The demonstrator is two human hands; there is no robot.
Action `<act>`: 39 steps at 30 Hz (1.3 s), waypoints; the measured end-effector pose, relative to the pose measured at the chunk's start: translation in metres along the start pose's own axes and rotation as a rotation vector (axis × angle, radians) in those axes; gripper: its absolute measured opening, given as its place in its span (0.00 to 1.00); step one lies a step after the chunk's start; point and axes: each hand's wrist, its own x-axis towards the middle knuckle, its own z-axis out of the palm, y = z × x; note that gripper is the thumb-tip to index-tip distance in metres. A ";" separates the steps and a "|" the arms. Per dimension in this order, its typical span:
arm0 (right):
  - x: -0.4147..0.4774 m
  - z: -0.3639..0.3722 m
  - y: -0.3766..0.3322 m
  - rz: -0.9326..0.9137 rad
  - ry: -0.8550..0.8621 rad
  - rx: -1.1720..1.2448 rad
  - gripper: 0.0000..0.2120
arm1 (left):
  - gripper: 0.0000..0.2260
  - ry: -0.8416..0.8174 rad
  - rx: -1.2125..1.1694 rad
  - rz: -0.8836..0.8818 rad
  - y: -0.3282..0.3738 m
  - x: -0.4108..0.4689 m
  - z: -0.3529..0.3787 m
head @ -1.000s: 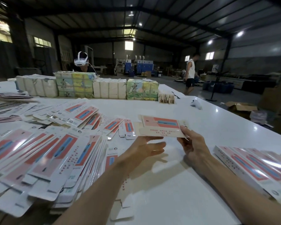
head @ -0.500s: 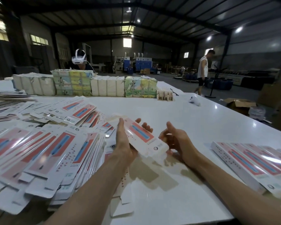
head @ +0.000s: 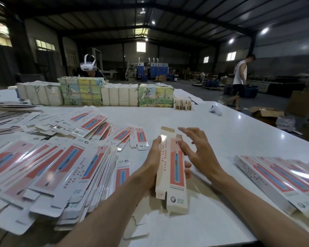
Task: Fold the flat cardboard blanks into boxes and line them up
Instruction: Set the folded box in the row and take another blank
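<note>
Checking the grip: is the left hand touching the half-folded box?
Touching. Head view: the left hand wraps the box, thumb on its left edge, fingertips showing past its right edge.

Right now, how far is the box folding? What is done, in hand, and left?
Done: folded boxes lie lined up at the right. In hand: the left hand grips one opened box, end flaps not yet closed; the right hand touches it with straight fingers. Left: a large pile of flat blanks on the left.
</note>
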 end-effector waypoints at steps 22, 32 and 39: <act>0.009 -0.006 -0.021 0.177 -0.035 0.455 0.09 | 0.36 -0.179 0.072 0.031 -0.006 0.013 -0.007; 0.006 -0.006 -0.026 0.328 -0.063 0.909 0.17 | 0.35 -0.228 0.026 -0.039 -0.004 0.017 -0.002; -0.005 0.006 -0.025 0.368 -0.231 0.835 0.26 | 0.32 -0.215 -0.269 -0.038 -0.007 0.029 -0.008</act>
